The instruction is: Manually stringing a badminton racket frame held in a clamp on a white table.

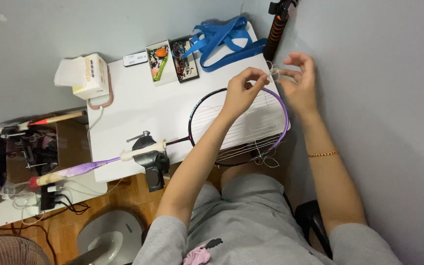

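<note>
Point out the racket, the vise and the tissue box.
racket (283, 105): head view, purple rim of the frame.
vise (153, 164): head view, black clamp body at the table edge.
tissue box (93, 73): head view, top face.

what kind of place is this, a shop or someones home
Likely a small home corner used for restringing rackets: a badminton racket held in a vise on a white table, with a tissue box nearby.
</note>
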